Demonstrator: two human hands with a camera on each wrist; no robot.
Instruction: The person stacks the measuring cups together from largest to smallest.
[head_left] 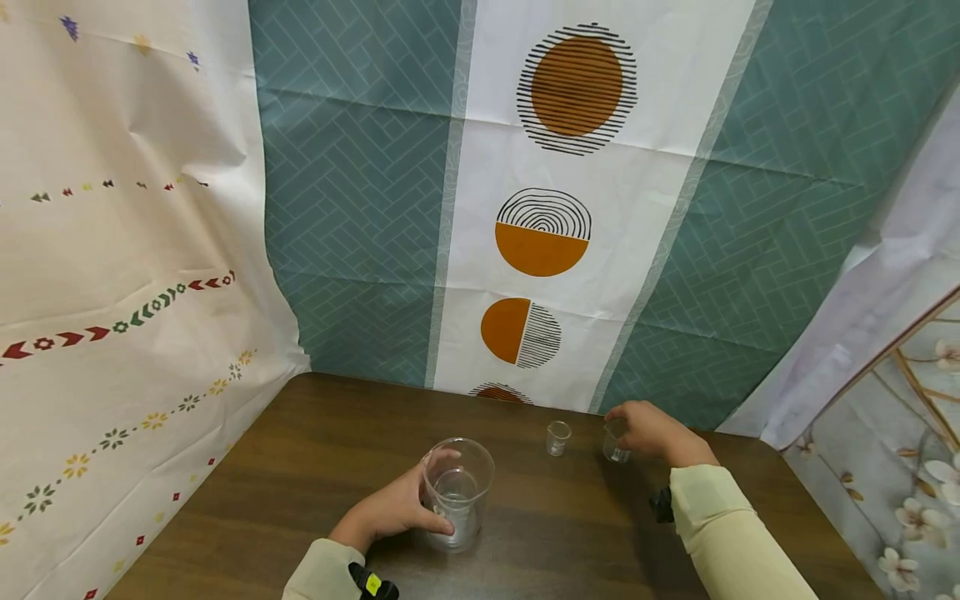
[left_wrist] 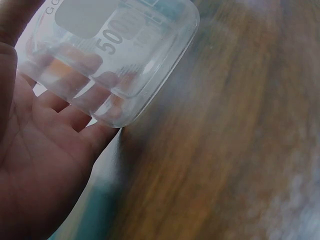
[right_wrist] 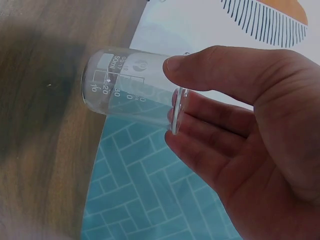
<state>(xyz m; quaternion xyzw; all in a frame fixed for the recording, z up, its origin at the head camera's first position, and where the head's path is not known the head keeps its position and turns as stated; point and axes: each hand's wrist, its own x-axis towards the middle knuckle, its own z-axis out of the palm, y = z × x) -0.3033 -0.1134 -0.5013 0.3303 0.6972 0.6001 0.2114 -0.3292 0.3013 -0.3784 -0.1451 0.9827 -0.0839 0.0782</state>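
Observation:
My left hand (head_left: 399,507) grips a large glass beaker (head_left: 467,523) from its left side, the thumb across the near wall and the fingers behind it. A "500" marking shows on this beaker (left_wrist: 107,42) in the left wrist view, and inner outlines suggest smaller glassware nested within. At the back right, my right hand (head_left: 651,429) pinches a small 50 ml beaker (right_wrist: 125,85) by its rim, thumb on one side and fingers on the other. That beaker is upright at the tabletop. A smaller beaker (head_left: 557,439) stands just left of it, untouched.
A dark wooden table (head_left: 315,467) carries the glassware. Behind it hangs a teal and white patterned cloth (head_left: 360,208). An embroidered cream cloth (head_left: 112,250) borders the left, and a floral cloth (head_left: 900,508) the right.

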